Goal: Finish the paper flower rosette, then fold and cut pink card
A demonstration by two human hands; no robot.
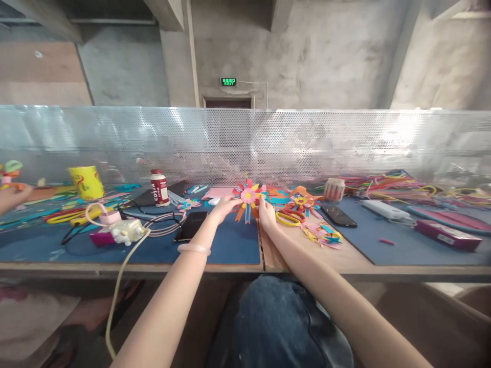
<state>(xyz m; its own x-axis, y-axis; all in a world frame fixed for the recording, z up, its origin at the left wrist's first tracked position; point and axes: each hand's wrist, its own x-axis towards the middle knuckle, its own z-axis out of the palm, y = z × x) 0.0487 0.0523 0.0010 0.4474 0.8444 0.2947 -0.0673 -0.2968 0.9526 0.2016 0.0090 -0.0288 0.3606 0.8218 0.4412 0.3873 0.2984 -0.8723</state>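
Out in front of me, a paper flower (249,196) with a pink centre bloom and red, yellow, orange and blue strips is held up between both hands. My left hand (225,205) has its fingers closed on the flower's left edge. On the opposite edge, my right hand (267,212) grips it with thumb and fingers. Just beyond my right hand lies another paper flower (301,200), orange with a yellow middle. Red and yellow scissors handles (290,219) rest beside that hand. Cut paper pieces (322,234) are scattered nearer to me.
A black phone (193,226), a power strip with plugs (128,231) and a Costa coffee bottle (159,188) stand left. Another phone (339,216), a clear jar (334,189) and a white power bank (386,210) lie right. A co-worker's hand (15,195) shows far left. A perforated metal screen (307,148) closes the back.
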